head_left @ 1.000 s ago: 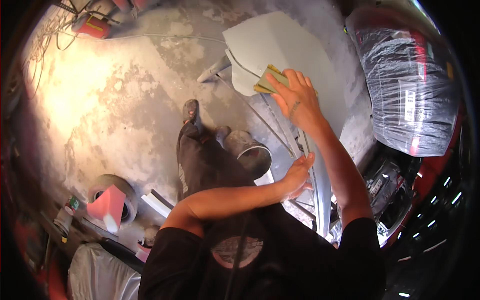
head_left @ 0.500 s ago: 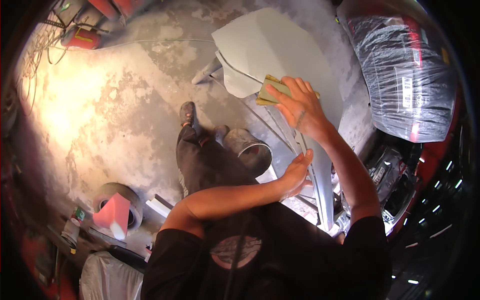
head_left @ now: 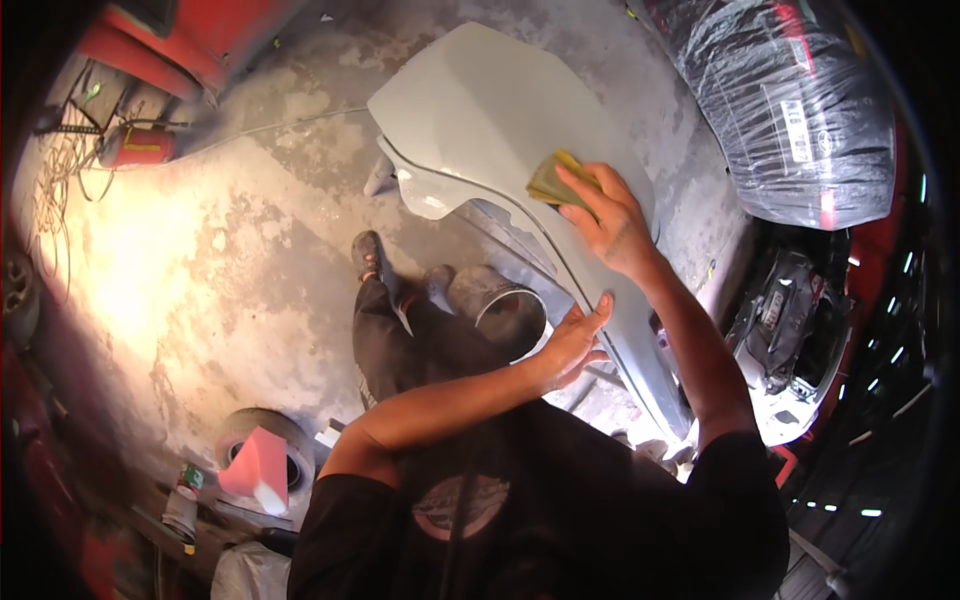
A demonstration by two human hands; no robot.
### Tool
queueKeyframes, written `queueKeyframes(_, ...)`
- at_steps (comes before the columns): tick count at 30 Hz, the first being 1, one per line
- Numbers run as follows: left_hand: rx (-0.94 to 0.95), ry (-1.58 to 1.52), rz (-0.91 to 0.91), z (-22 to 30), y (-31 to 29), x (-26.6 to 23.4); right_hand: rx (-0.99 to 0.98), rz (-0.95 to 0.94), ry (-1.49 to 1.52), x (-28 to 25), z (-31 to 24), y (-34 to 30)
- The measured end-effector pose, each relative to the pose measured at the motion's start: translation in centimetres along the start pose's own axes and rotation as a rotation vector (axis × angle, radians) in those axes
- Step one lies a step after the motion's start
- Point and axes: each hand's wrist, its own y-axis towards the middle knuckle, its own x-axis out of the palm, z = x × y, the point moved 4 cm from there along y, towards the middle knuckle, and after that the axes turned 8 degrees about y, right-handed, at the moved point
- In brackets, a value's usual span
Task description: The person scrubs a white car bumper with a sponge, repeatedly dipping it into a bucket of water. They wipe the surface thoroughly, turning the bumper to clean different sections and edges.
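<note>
A pale grey car fender (head_left: 500, 100) stretches from the upper middle down to the right of my body, its curved inner edge facing left. My right hand (head_left: 612, 222) is closed round a sanding pad (head_left: 553, 180), an olive-yellow folded sheet or block, and rests it on the fender's broad face. Its underside is hidden against the surface. My left hand (head_left: 572, 345) grips the fender's inner edge lower down, thumb on top and fingers below.
A dark bucket (head_left: 510, 310) lies tilted beside my legs. A plastic-wrapped car part (head_left: 800, 130) stands at right, a pink block (head_left: 257, 470) on a tyre (head_left: 245, 425) lower left. A red compressor-like tank (head_left: 138, 147) and tangled cable (head_left: 60, 200) lie upper left.
My right hand and the pad have moved off the fender's inner edge onto its broad face. The view has shifted, and my left hand still holds the edge.
</note>
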Motion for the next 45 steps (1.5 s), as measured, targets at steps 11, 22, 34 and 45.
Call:
queueKeyframes(11,-0.143,0.216,0.016,-0.6,3.4,-2.7,0.073,0.097,-0.042,4.6,2.9,8.4)
queueKeyframes(22,-0.213,0.295,-0.079,-1.1,2.3,-1.7,0.154,0.193,-0.283,8.3,11.1,24.1)
queueKeyframes(34,-0.134,0.321,-0.155,-1.0,2.6,-2.2,0.22,0.084,-0.203,8.7,14.4,29.0)
queueKeyframes(45,-0.182,0.297,-0.07,-1.7,2.4,-1.5,0.165,-0.046,-0.185,8.3,13.2,29.0)
